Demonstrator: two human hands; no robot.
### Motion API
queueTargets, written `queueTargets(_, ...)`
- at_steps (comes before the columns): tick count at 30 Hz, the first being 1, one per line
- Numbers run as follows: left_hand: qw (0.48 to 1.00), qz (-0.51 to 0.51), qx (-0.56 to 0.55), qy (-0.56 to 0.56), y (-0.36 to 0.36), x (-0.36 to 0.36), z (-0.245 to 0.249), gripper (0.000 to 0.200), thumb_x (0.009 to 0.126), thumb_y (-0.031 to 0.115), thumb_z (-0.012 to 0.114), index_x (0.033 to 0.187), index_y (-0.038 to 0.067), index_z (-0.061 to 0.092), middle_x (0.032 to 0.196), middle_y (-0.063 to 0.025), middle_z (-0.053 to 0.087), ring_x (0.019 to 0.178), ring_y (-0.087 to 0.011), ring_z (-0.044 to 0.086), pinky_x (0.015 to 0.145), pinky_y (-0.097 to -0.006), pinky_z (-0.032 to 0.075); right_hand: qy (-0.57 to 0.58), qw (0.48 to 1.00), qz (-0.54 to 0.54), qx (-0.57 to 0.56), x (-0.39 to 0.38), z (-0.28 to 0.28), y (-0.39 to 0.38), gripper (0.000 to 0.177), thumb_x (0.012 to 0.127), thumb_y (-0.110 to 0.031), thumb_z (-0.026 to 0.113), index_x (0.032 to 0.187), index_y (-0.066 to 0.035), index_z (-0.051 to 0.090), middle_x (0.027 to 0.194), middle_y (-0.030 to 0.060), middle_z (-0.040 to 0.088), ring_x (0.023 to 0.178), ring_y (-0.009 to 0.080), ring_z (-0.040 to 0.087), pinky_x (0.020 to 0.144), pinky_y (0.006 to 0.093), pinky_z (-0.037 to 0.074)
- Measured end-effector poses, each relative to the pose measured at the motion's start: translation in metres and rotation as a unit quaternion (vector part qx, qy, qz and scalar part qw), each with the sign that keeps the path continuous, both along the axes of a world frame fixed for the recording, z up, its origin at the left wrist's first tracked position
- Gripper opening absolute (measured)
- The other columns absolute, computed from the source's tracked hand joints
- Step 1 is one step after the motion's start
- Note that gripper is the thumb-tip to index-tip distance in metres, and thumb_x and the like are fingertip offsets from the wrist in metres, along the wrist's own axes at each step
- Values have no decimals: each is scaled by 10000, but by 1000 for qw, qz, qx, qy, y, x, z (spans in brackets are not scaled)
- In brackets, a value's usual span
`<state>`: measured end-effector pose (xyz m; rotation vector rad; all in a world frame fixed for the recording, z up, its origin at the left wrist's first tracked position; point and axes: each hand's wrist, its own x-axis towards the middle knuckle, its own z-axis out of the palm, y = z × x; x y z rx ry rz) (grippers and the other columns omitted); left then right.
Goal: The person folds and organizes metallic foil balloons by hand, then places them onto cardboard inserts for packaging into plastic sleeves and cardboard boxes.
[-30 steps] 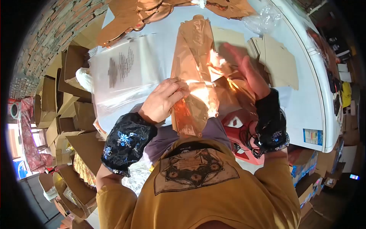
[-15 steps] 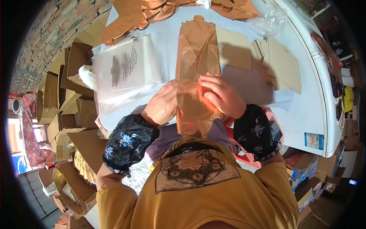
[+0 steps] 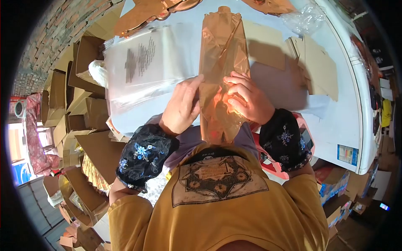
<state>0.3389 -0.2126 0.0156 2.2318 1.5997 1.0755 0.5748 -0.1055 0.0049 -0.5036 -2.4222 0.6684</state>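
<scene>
A flat, copper-coloured foil balloon lies folded into a long strip, running from the table down over my lap. Its far end has a short rounded tab. My left hand rests along the strip's left edge with its fingers stretched out and fingertips touching the foil. On the right side, my right hand has bent fingers gripping the creased foil. Part of the grip is hidden beneath the fingers.
Clear plastic bags lie left on the white table. Cardboard sheets and a crumpled clear bag lie right. More copper foil is at the back. Open cardboard boxes crowd the left side.
The near flap of foil, earlier spread wide and rounded, is now folded into a narrow strip. My right hand has moved slightly down and right; my left fingers have slid up the edge.
</scene>
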Motion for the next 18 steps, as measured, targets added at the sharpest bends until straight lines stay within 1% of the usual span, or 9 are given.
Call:
queueTargets(1, 1000, -8, -12, 3, 0, -1, -1, 638, 766, -96, 605, 1372, -6, 429, 1281, -207, 527, 1156, -408, 506, 978, -451, 450, 2, 1000, 0, 0, 0, 0, 0, 171, 847, -101, 724, 948, -39, 600, 1269, 150, 610, 1281, 378, 513, 1104, 466, 394)
queueTargets(4, 1000, 3, 17, 18, 0, 1, -1, 665, 761, -103, 598, 1395, 0, 423, 1273, -205, 532, 1177, -395, 503, 986, -453, 446, -5, 1000, 2, 10, 0, 0, 1, 168, 847, -101, 721, 945, -39, 600, 1265, 150, 611, 1281, 373, 517, 1111, 464, 389)
queueTargets(7, 995, 28, 18, 91, 1, -4, 2, 615, 801, -25, 611, 1393, 13, 453, 1329, -179, 523, 1221, -364, 491, 1023, -436, 418, -16, 1000, -1, 16, 2, 0, 0, 165, 843, -98, 720, 935, -37, 598, 1263, 150, 612, 1279, 370, 521, 1116, 463, 385)
queueTargets(10, 974, 105, 46, 195, 12, -2, 14, 583, 824, 26, 600, 1396, 48, 491, 1435, -123, 489, 1282, -363, 454, 1042, -456, 392, -5, 1000, -3, 11, 1, -2, 3, 157, 835, -92, 721, 906, -35, 593, 1261, 149, 614, 1274, 370, 526, 1119, 466, 383)
queueTargets(11, 965, 125, 43, 228, 22, -3, 11, 521, 874, 124, 591, 1387, 73, 513, 1487, -66, 462, 1324, -350, 425, 1075, -469, 348, 1, 1000, -2, 5, 1, -2, 2, 155, 832, -89, 722, 894, -35, 591, 1260, 149, 615, 1273, 371, 527, 1119, 468, 382)
queueTargets(12, 958, 119, 36, 258, 30, -6, 7, 481, 935, 185, 558, 1405, 95, 506, 1500, -47, 455, 1389, -331, 376, 1126, -495, 272, -1, 1000, -4, 7, 0, -2, 1, 154, 830, -87, 722, 881, -34, 587, 1257, 148, 616, 1271, 370, 528, 1113, 466, 389)
queueTargets(14, 948, 101, 2, 301, 40, -10, -13, 459, 977, 233, 520, 1423, 122, 500, 1508, -30, 451, 1440, -288, 330, 1160, -524, 194, -7, 1000, -8, 14, 0, 1, 1, 155, 826, -84, 724, 854, -32, 580, 1251, 146, 617, 1269, 369, 530, 1102, 462, 404)
queueTargets(17, 953, 66, -3, 296, 45, -12, -12, 452, 1000, 249, 493, 1440, 145, 489, 1500, -23, 463, 1465, -248, 305, 1163, -558, 160, 15, 1000, -4, 22, 1, -4, 2, 167, 823, -82, 723, 848, -31, 566, 1223, 142, 620, 1257, 373, 535, 1074, 451, 435)
queueTargets(18, 954, 58, -2, 295, 46, -12, -13, 454, 998, 245, 496, 1441, 150, 487, 1497, -23, 467, 1462, -248, 311, 1160, -562, 160, 12, 1000, -2, 23, 1, -4, 2, 165, 825, -71, 718, 878, -33, 566, 1231, 138, 612, 1261, 373, 535, 1069, 450, 439)
